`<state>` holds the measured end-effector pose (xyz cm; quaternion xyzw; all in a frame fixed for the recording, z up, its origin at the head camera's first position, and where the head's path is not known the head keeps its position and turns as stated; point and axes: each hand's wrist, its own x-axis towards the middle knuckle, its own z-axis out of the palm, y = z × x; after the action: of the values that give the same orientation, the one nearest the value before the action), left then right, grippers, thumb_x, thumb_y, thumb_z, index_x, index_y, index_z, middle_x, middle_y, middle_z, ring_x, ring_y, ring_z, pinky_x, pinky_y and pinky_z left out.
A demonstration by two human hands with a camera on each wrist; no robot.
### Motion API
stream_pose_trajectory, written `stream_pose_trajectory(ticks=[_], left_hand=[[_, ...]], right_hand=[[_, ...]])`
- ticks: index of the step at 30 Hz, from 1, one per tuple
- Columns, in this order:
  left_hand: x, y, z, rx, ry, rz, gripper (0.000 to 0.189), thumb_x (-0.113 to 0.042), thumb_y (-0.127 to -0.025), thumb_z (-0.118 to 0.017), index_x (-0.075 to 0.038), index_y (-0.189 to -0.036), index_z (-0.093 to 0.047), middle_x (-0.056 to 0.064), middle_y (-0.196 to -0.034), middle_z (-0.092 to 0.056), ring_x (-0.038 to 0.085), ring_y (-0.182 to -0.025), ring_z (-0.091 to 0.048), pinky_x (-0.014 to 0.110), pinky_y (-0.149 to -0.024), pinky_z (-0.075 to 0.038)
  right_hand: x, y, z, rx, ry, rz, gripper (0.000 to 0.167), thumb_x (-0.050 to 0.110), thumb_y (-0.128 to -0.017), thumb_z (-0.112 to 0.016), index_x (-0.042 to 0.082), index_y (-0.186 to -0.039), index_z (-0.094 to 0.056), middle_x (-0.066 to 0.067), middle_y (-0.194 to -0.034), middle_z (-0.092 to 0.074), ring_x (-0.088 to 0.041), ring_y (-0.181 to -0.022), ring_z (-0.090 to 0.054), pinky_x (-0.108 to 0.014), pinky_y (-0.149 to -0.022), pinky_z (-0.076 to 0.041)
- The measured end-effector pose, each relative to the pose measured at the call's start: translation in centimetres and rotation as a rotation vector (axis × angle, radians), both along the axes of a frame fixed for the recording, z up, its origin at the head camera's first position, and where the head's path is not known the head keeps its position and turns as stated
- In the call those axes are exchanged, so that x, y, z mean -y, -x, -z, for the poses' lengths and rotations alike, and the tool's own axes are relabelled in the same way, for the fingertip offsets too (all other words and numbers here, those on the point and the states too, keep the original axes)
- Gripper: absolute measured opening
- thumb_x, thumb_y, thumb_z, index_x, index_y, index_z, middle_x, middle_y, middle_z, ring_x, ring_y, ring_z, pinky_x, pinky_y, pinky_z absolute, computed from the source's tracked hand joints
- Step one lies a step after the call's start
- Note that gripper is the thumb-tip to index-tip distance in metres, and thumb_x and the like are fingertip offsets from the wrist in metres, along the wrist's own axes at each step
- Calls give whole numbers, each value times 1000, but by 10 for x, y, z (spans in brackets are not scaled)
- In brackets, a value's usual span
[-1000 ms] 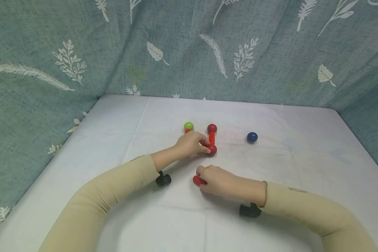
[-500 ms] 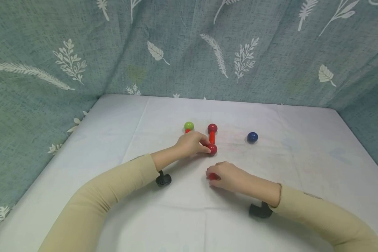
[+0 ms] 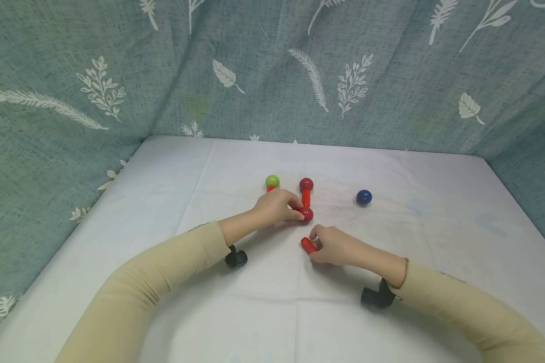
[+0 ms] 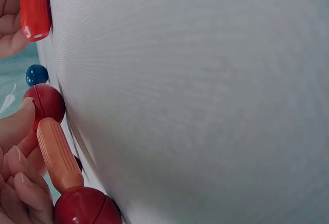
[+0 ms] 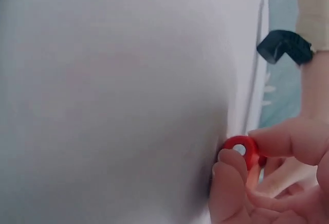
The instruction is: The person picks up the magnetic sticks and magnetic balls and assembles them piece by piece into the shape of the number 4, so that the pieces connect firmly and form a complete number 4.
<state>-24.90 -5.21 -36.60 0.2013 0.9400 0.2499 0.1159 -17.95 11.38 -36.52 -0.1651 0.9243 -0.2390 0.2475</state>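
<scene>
My left hand (image 3: 274, 207) pinches a glossy red ball (image 3: 307, 215) low over the white cloth. A red magnetic rod (image 3: 306, 198) runs from that ball to another red ball (image 3: 306, 184) farther back. In the left wrist view, an orange rod (image 4: 59, 154) joins the pinched ball to a nearer red ball (image 4: 85, 207), which the hand hides from the head camera. A green ball (image 3: 272, 181) shows behind this hand, a red rod's end beside it. Nearer the front, my right hand (image 3: 335, 246) pinches a loose red magnetic rod (image 3: 308, 245); its silver end faces the right wrist camera.
A dark blue ball (image 3: 364, 197) lies apart at the back right. The white cloth (image 3: 436, 227) covers the table up to a leaf-patterned curtain (image 3: 263, 75). Black wrist cameras (image 3: 378, 295) hang below both sleeves.
My right hand has shifted right and slightly away from me, carrying the red rod and turning it so more shows now. The left hand and the joined pieces have stayed put.
</scene>
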Motion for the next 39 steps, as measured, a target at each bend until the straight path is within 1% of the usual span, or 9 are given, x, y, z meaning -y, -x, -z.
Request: stream_pose_trajectory(ticks=[3,6,9,12,15,19,23,34,39], left_hand=[[0,0,0,1,6,-1,21,-26,-76,-74,-17,-95,-72,-7,-87,-68,10,-79,-54,23,-66,-43],[0,1,1,2,7,0,20,-26,-76,-74,-17,-94,-72,-7,-87,-68,10,-78,-54,23,-66,-43],[0,1,1,5,2,2,20,-26,-76,-74,-17,-94,-72,-7,-86,-68,10,-77,-53,23,-65,-43],[1,1,2,8,0,2,19,-26,-76,-74,-16,-93,-72,-7,-86,-68,11,-76,-53,23,-65,-43],[0,1,2,7,1,3,20,-26,-77,-74,-16,-93,-72,-6,-87,-68,11,-76,-53,23,-65,-43],[0,1,1,9,0,-3,21,-27,-76,-74,-16,-95,-72,-6,-88,-68,11,-76,-54,23,-65,-44],[0,1,1,7,5,-3,23,-27,-76,-74,-16,-96,-72,-6,-88,-69,10,-76,-54,23,-65,-43],[0,0,-1,6,3,1,22,-27,-76,-74,-16,-95,-72,-7,-87,-69,10,-75,-53,22,-62,-42],[0,1,0,0,5,6,22,-27,-76,-74,-16,-95,-72,-6,-86,-69,10,-75,-53,22,-62,-42]], right_hand=[[-3,5,-1,83,-16,13,26,10,-80,-65,2,-103,-57,-4,-75,-58,-14,-58,-54,-25,-55,-48],[-7,11,1,180,39,49,21,10,-81,-63,3,-100,-59,-4,-75,-59,-14,-56,-56,-25,-56,-49],[-12,17,6,302,179,125,20,10,-83,-61,1,-101,-58,-6,-72,-62,-14,-56,-59,-26,-60,-51],[-16,19,10,414,342,214,25,10,-85,-59,-2,-106,-54,-8,-73,-62,-15,-58,-62,-27,-65,-53],[-17,18,12,483,472,279,31,9,-87,-57,-5,-113,-47,-9,-76,-61,-15,-60,-64,-29,-68,-53],[-14,15,15,482,560,332,37,8,-88,-57,-7,-119,-41,-10,-80,-60,-14,-62,-64,-30,-69,-54],[-12,16,16,458,590,361,39,7,-89,-55,-7,-121,-37,-11,-83,-60,-13,-63,-64,-30,-69,-54],[-8,22,16,473,590,385,35,6,-90,-52,-8,-119,-39,-12,-81,-59,-14,-61,-63,-31,-67,-54],[-6,25,16,473,547,370,33,9,-90,-54,-7,-116,-41,-10,-79,-60,-14,-59,-62,-30,-65,-54]])
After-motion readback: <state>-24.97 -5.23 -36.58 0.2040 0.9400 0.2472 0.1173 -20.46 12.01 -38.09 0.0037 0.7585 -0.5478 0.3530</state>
